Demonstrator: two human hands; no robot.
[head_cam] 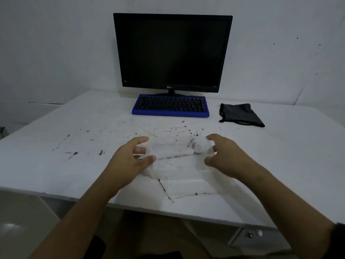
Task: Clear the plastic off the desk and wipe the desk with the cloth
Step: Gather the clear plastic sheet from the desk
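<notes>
A sheet of clear plastic (177, 154) is over the near middle of the stained white worktop (74, 128), held between both hands; I cannot tell whether it is lifted clear of the surface. The left hand (130, 161) has its grip curled round the plastic's left edge, and the right hand (225, 157) has its grip curled round the right edge. The dark cloth (240, 114) lies further back on the right, beside the blue keyboard (170, 107) below the black monitor (172, 51).

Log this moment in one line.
phase: clear plastic | left hand: holds plastic | right hand: holds plastic | cloth: on desk, beside keyboard | desk: stained
</notes>
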